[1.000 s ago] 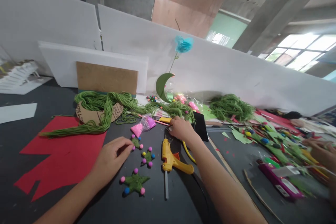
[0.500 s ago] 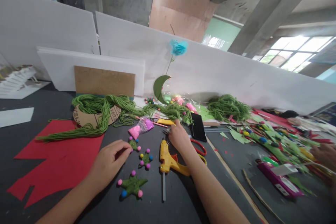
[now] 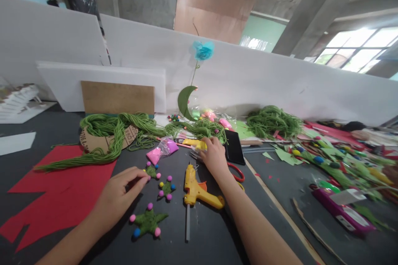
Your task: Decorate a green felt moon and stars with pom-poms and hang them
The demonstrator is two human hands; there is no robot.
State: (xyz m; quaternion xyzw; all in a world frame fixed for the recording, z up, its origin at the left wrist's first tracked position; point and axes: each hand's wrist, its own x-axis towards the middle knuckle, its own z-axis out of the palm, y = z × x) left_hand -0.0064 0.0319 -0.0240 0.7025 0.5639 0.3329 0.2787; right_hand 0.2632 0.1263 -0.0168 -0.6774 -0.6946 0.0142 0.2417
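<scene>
Head view: the left hand (image 3: pixel 115 193) has its thumb and forefinger closed on the edge of a small, fuzzy green star with coloured pompoms (image 3: pixel 151 170), which lies on the dark grey desk (image 3: pixel 214 240) near a second small green pompom star (image 3: pixel 168 188). The right hand (image 3: pixel 215 160) is at a yellow plastic-handled tool (image 3: pixel 188 142); its fingertips are partly hidden, so I cannot tell its grip. A yellow plastic glue gun (image 3: pixel 191 186) lies between the forearms, beside a large green pompom star (image 3: pixel 149 222).

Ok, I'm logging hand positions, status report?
Left hand at small green pom-pom star. Right hand by yellow utility knife, grip unclear. Hot glue gun between them.
</scene>
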